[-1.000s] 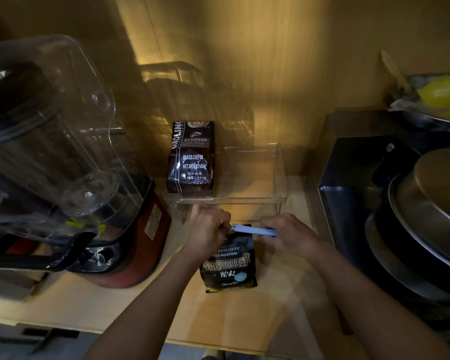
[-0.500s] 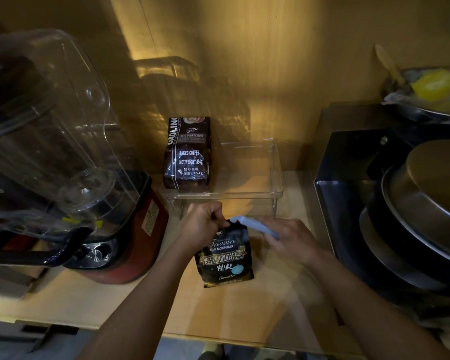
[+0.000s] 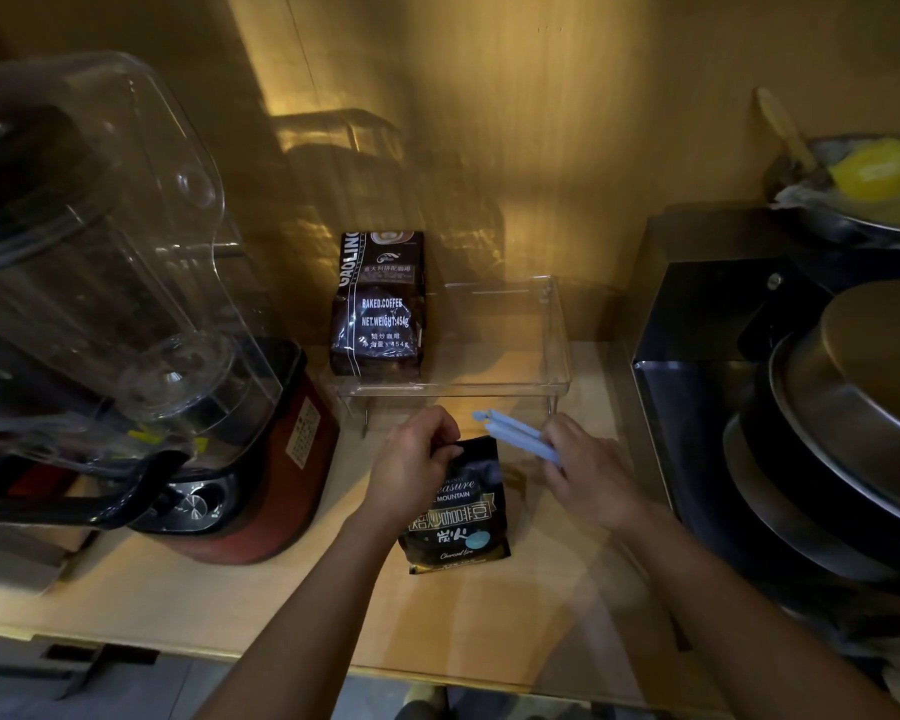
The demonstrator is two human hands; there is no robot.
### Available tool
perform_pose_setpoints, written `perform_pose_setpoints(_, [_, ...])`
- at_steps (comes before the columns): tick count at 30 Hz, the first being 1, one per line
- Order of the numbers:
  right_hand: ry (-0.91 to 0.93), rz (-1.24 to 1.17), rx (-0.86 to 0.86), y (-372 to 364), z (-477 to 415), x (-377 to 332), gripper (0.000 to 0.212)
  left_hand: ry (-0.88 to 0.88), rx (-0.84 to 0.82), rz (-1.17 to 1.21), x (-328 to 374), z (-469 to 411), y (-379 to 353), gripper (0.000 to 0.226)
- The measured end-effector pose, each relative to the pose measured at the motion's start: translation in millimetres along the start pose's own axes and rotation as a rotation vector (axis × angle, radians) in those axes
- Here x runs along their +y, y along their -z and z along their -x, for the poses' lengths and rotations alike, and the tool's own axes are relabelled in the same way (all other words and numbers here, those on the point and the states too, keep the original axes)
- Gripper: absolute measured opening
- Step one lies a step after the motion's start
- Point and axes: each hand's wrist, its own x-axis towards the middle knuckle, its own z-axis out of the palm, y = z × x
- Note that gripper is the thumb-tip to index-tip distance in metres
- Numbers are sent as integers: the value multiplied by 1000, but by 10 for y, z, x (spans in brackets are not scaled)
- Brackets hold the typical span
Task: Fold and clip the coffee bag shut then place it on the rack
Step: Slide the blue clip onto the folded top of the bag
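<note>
A small black coffee bag with gold lettering lies flat on the wooden counter. My left hand pinches the bag's top left corner. My right hand holds a light blue bag clip by one end; the clip points up and left, off the bag's top edge, beside its upper right corner. Just behind stands the clear plastic rack, with its right part bare.
A larger dark coffee bag stands on the rack's left side. A blender with a clear jug and red base fills the left. Stacked metal pans on a dark box sit at right. The wooden wall is close behind.
The clip lay across the bag's top between both hands; now my right hand has pulled it off to the right and tilted it. The left hand still grips the bag's top.
</note>
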Motion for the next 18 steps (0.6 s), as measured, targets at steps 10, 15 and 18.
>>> perform_pose_setpoints(10, [121, -138, -10, 44, 75, 94, 11, -80, 15, -32, -59, 120, -43, 19])
perform_pose_setpoints(15, [72, -225, -53, 92, 78, 65, 28, -79, 81, -118, -37, 190, -20, 11])
perform_pose_setpoints(18, [61, -213, -66, 124, 57, 55, 28, -95, 108, -179, -22, 223, -1, 8])
